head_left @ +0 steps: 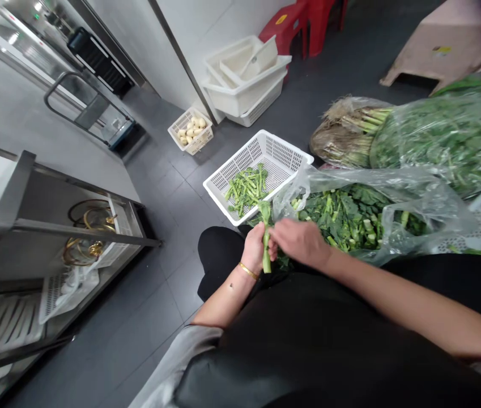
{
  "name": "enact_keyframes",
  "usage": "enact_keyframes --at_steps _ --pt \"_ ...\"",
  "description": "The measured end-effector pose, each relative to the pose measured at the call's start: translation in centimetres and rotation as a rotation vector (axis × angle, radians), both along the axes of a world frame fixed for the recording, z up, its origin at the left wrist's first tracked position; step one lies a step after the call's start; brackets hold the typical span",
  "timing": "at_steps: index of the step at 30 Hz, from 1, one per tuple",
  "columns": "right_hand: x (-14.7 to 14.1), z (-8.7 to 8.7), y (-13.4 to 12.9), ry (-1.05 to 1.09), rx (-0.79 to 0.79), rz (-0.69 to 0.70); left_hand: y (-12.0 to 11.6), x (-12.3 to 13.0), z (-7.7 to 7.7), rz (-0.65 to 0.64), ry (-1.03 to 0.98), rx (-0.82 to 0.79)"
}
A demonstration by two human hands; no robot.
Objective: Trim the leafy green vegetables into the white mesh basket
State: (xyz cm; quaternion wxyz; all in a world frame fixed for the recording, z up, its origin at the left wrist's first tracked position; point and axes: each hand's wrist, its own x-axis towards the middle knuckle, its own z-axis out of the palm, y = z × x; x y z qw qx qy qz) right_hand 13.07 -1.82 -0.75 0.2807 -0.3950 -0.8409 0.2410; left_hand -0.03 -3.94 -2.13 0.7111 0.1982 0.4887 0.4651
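My left hand [254, 249], with a gold bracelet at the wrist, is closed round a thick green vegetable stalk [266, 264] held upright over my lap. Close against the stalk's right side is my right hand [302, 241], its fingers curled and slightly blurred; what they pinch, if anything, is hidden. Just beyond my hands, a white perforated basket [288, 152] holds a pile of trimmed green stalks [246, 190]. To the right, leafy green vegetables [346, 215] with cut stems lie in an open clear plastic bag [414, 184].
A small basket of pale peeled vegetables [192, 129] stands on the floor ahead, near stacked white bins [240, 99]. Bagged greens with roots [435, 133] lie at right, below a pink stool [452, 42]. A metal shelf [82, 229] is at left, with a trolley [96, 113] beyond.
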Motion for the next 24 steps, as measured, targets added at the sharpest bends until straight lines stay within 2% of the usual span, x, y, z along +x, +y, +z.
enact_keyframes --at_steps 2,3,4,7,9,11,14,15,17,19,21,24 --pt "0.4 0.1 -1.3 -0.038 0.129 0.242 0.3 -0.2 -0.2 0.066 0.035 0.03" --pt "0.8 0.2 -1.4 -0.053 0.101 0.3 0.2 -0.3 -0.2 0.059 0.043 0.052" --pt "1.3 0.2 -0.9 -0.07 0.017 0.29 0.1 -0.3 0.0 0.039 0.054 0.08" --pt "2.2 0.5 2.1 -0.094 -0.311 0.054 -0.5 -0.2 0.5 -0.041 0.146 0.171" --pt "1.9 0.7 3.9 -0.07 -0.36 -0.041 -1.0 0.2 0.7 -0.078 0.232 0.204" --pt "1.0 0.7 4.3 -0.093 -0.249 -0.116 -1.1 0.7 0.5 -0.071 0.264 0.193" --pt "-0.4 0.2 2.6 -0.208 0.032 -0.179 -0.8 1.1 -0.3 -0.026 0.155 0.088" --pt "-0.5 0.0 1.7 -0.229 0.129 -0.148 -0.6 1.1 -0.7 -0.014 0.115 0.035" --pt "-0.2 -0.6 0.0 -0.217 0.289 0.0 -0.1 0.8 -1.2 0.039 0.083 -0.06" --pt "0.7 -1.4 -1.1 -0.16 0.368 0.161 0.5 0.1 -1.5 0.049 0.08 -0.132" --pt "1.8 -2.3 -1.6 -0.154 0.31 0.261 1.4 -0.8 -1.5 -0.003 0.087 -0.163" --pt "2.5 -3.5 -1.3 -0.354 0.028 0.326 4.4 -2.9 -1.0 -0.1 0.18 -0.177"
